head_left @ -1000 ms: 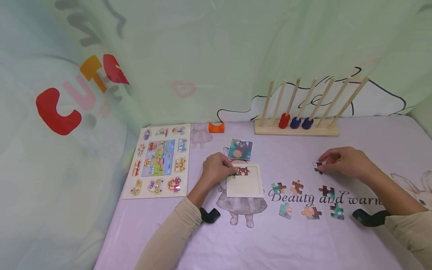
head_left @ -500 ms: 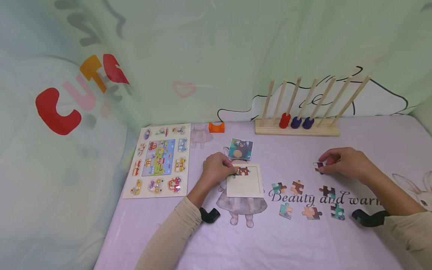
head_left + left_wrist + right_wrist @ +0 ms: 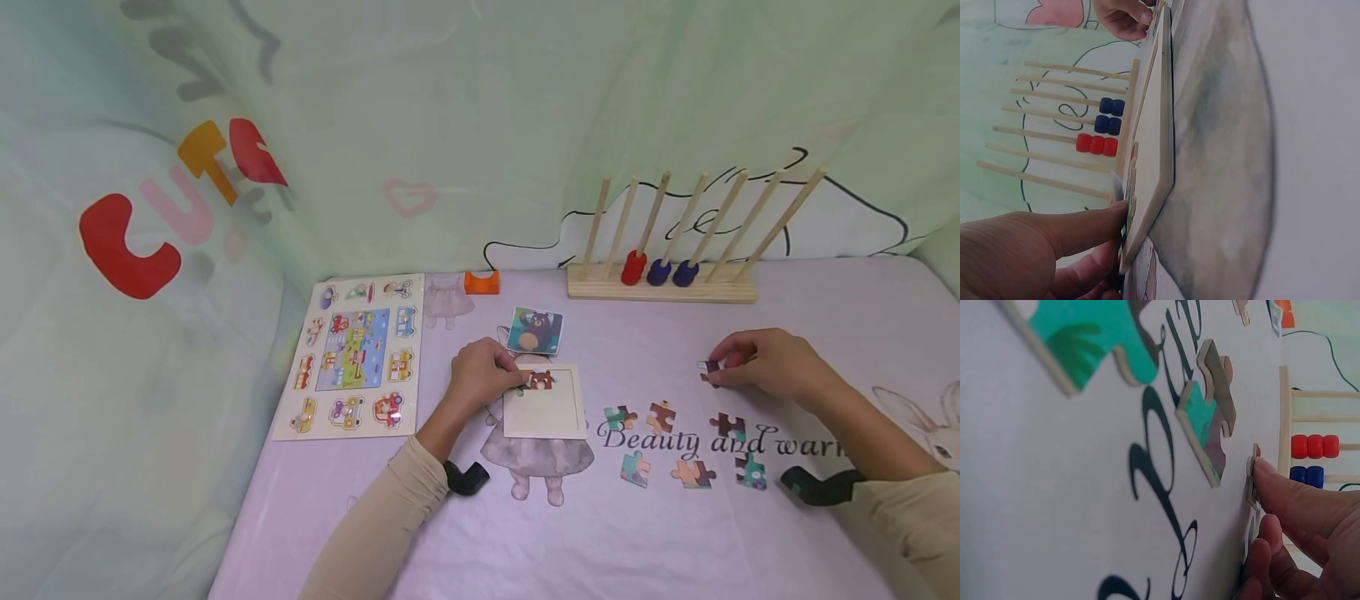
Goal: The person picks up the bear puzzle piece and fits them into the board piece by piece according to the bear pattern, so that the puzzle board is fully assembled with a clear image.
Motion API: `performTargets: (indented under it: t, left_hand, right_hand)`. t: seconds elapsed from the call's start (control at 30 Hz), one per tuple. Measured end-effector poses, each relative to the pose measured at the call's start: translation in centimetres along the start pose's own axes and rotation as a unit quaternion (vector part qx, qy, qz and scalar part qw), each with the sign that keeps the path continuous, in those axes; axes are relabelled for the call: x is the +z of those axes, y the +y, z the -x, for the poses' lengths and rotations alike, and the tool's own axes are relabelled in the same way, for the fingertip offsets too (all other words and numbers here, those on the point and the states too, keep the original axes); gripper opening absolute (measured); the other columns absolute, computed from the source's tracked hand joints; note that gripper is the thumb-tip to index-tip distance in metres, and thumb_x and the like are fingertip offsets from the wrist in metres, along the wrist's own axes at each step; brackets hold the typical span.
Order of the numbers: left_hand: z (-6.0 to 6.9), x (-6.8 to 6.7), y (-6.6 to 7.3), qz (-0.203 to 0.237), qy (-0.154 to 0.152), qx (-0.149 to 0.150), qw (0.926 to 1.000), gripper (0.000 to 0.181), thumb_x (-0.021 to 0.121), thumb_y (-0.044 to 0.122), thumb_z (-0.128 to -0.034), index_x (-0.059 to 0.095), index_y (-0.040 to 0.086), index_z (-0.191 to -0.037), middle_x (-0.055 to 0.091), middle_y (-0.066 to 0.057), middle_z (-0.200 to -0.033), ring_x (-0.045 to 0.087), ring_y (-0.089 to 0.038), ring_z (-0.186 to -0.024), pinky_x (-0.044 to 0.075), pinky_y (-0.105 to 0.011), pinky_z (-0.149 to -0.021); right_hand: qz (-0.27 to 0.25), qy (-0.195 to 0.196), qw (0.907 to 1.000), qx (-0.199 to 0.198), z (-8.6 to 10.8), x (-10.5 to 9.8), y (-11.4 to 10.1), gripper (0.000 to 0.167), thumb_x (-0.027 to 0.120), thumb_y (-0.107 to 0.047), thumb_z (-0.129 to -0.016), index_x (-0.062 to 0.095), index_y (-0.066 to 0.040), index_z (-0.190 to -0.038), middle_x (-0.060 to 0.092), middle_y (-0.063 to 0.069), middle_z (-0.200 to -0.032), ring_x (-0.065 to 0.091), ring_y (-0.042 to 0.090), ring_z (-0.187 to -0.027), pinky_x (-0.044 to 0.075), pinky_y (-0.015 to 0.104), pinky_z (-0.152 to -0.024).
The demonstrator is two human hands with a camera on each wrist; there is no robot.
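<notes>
Little shifted; right hand (image 3: pixel 772 364) pinches puzzle piece (image 3: pixel 706 368); lilac cloth (image 3: pixel 570 550), green backdrop (image 3: pixel 480 108)

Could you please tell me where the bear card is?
In the head view, the bear card lies just beyond the puzzle tray, left of the bead rack.

Both arms extend forward, the hands well apart and almost level in the head view. The left arm slants up from the bottom edge, its beige sleeve (image 3: pixel 378 525) ending just short of the wrist (image 3: pixel 441 429). The left hand (image 3: pixel 483 372) is turned back upward in a pinch; in its wrist view the thumb (image 3: pixel 1088 228) lies nearly straight, the fingers bent behind it. The right arm comes in from the lower right, bare forearm (image 3: pixel 870 429) showing. The right hand (image 3: pixel 776 362) pinches too, its thumb (image 3: pixel 1300 497) extended, other fingers curled.
</notes>
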State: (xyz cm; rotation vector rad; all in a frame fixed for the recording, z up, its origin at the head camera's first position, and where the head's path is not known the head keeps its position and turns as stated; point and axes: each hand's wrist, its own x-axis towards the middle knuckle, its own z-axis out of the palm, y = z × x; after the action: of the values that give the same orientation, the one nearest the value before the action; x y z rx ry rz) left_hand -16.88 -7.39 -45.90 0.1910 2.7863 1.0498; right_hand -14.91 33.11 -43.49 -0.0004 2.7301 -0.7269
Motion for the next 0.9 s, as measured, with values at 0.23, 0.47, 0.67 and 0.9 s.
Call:
performTargets:
  t: [0.23, 0.47, 0.67, 0.9]
  left_hand:
    - [0.01, -0.01, -0.03, 0.006, 0.000, 0.000, 1.0000, 0.019, 0.085, 0.029, -0.0813, 0.075, 0.018, -0.069, 0.066, 0.006, -0.068, 0.057, -0.013, -0.072, 0.041, -0.034, -0.071]
    - [-0.04, 0.07, -0.13, 0.008, 0.000, 0.002, 1.0000, 0.020, 0.085, 0.029, -0.0816, 0.074, 0.018, -0.069, 0.066, 0.007, -0.068, 0.058, -0.012, -0.073, 0.041, -0.034, -0.072]
    - [-0.04, 0.04, -0.10, 0.002, -0.002, 0.001, 1.0000, 0.019, 0.085, 0.030, -0.0811, 0.075, 0.018, -0.069, 0.066, 0.007, -0.067, 0.058, -0.012, -0.073, 0.041, -0.034, -0.073]
    - [0.03, -0.01, -0.06, -0.001, 0.002, 0.004, 1.0000, 0.019, 0.085, 0.029, -0.0814, 0.076, 0.017, -0.070, 0.066, 0.006, -0.070, 0.057, -0.013, -0.074, 0.041, -0.035, -0.074]
  right_hand:
    - [0.000, 0.003, 1.0000, 0.001, 0.04, -0.05, 0.02, 0.044, 0.083, -0.034, -0.084, 0.070, -0.003, -0.112, 0.058, 0.008, -0.088, 0.051, 0.029, -0.088, 0.038, 0.034, -0.066]
    - [-0.004, 0.005, 1.0000, -0.001, 0.02, -0.07, 0.06, 0.042, 0.083, -0.032, -0.085, 0.068, -0.003, -0.112, 0.061, 0.009, -0.091, 0.053, 0.030, -0.089, 0.041, 0.032, -0.067]
    - [-0.009, 0.022, 0.9997, -0.002, 0.02, 0.12, 0.12, 0.040, 0.085, -0.030, -0.083, 0.069, -0.002, -0.108, 0.062, 0.010, -0.090, 0.054, 0.030, -0.087, 0.042, 0.032, -0.066]
    - [-0.009, 0.013, 0.9999, 0.001, 0.27, -0.24, -0.02, 0.034, 0.082, -0.032, -0.086, 0.069, -0.007, -0.104, 0.066, 0.012, -0.099, 0.056, 0.035, -0.096, 0.042, 0.035, -0.071]
